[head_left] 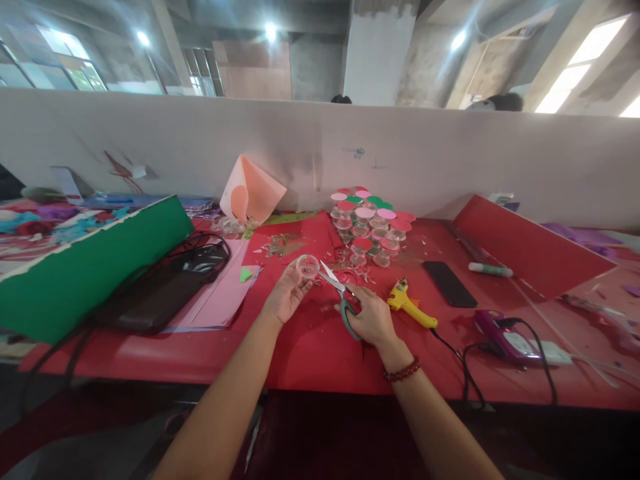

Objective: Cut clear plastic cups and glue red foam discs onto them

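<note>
Above the red-covered table (300, 363), my left hand (289, 293) grips a small round clear plastic cup (307, 267) by its side. My right hand (373, 317) has its fingers through the handles of a pair of scissors (342, 288) with grey-green grips. The blades are spread apart, pointing up and left, and their tips are close to the cup's right edge. Whether a blade touches the cup I cannot tell. Behind my hands stands a cluster of stacked clear cups (361, 232) topped with pink, red and green paper discs.
Right of my right hand lies a yellow glue gun (411, 304), its cord trailing toward a purple power strip (510, 339). A black phone (450, 283) and a red board (535, 247) are farther right. To the left are pink paper sheets (215, 293), a black bag (155, 300) and a green board (95, 267).
</note>
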{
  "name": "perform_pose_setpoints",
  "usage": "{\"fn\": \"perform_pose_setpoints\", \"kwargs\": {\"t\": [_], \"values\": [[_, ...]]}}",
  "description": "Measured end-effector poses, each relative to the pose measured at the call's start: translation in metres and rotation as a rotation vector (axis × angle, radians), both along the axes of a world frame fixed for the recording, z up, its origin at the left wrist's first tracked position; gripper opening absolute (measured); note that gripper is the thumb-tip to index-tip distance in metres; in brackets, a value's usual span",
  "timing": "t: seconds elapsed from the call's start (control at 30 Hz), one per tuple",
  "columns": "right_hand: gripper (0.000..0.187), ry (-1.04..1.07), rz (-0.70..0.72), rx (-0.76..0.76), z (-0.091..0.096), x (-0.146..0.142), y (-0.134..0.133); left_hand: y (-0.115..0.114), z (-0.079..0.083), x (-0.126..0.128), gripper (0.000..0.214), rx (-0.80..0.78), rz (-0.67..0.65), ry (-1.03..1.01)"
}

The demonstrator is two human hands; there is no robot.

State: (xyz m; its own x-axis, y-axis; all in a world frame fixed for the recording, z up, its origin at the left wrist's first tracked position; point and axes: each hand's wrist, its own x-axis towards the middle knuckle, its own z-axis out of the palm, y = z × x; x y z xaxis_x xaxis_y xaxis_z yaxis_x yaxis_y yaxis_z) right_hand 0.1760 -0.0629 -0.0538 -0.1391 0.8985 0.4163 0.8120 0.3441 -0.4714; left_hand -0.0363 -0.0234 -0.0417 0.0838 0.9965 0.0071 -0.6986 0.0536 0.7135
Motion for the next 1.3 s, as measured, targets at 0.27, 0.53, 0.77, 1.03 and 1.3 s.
{"fn": "perform_pose_setpoints", "kwargs": {"t": [0.27,0.53,0.77,1.03,1.3], "values": [[0.047,0.003,0.021,0.004,0.002,0.000,-0.002,-0.002,0.001,0.001,0.045,0.023,0.021,0.089],[0.049,-0.005,-0.020,-0.012,0.001,0.000,-0.001,-0.006,0.006,0.000,0.039,0.043,-0.017,0.074],[0.043,0.062,-0.017,-0.019,-0.002,0.001,0.002,-0.008,0.009,0.000,0.040,-0.005,0.017,0.048],[0.041,0.124,0.098,-0.063,-0.006,0.002,0.002,-0.006,0.008,0.001,0.043,-0.022,0.046,0.033],[0.041,0.133,0.129,-0.058,-0.009,0.003,0.004,-0.006,0.005,0.005,0.044,0.012,0.020,0.041]]}}
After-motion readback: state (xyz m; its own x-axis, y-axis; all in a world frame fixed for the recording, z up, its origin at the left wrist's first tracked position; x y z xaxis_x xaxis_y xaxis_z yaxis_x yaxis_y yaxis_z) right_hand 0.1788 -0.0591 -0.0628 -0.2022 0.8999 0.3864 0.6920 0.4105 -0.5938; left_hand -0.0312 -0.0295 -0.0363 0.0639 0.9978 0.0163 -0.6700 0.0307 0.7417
